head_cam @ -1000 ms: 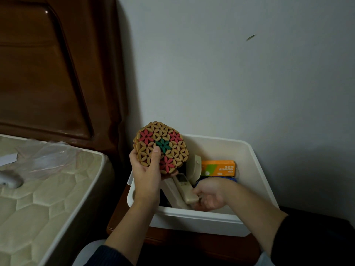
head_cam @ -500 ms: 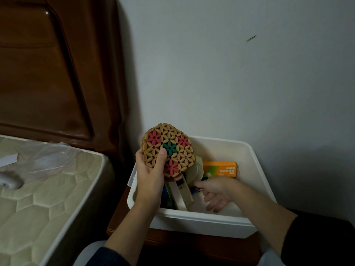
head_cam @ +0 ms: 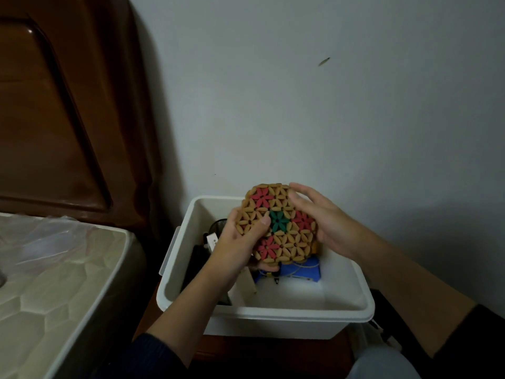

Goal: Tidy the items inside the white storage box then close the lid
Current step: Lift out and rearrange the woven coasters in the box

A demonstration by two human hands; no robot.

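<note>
One white storage box (head_cam: 273, 313), one round beaded mat (head_cam: 281, 222) above it, two hands, one blue item (head_cam: 300, 272) inside; the dark things far left perhaps number two.

No legible text, labels, brands or numbers in view. The white storage box (head_cam: 273, 314) bears no readable marking; its contents are too dim to read.
</note>
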